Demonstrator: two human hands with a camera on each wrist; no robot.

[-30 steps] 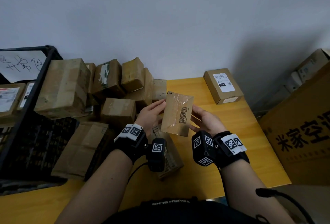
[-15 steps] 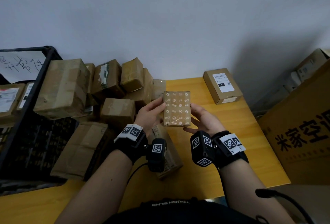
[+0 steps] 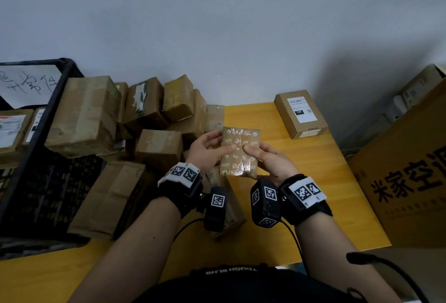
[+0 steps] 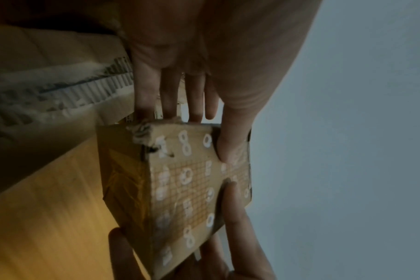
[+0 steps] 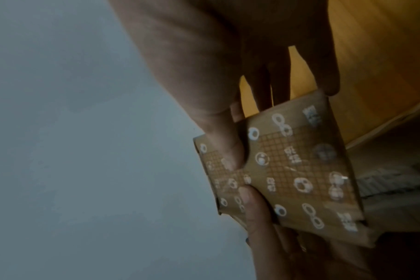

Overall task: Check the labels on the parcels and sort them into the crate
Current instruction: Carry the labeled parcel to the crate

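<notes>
Bench [image 3: 313, 165]: yellow wood, running under everything in front of me.
Crate [image 3: 52, 119]: black, off to my left on the bench, with labelled parcels already lying inside it.
Pile [image 3: 154, 119]: brown taped boxes heaped between the crate and my hands, still to be sorted.
Labelled box [image 3: 300, 113]: sits alone at the far right of the bench, white label up.
Parcel [image 3: 240, 151]: small flat brown box printed with white rings and symbols, held up off the bench in front of my chest, long axis pointing away from me. No label shows on the face towards me.
Left hand [image 3: 205, 153]: thumb on the printed face, fingers [image 4: 170, 98] behind the left edge, pinching the parcel.
Right hand [image 3: 270, 162]: thumb on the same face, fingers [image 5: 276, 83] behind the right edge, holding it too.
What the next move turns on: the crate lies to my left, so the left hand is the nearer one to carry the parcel there once I find its label.
</notes>
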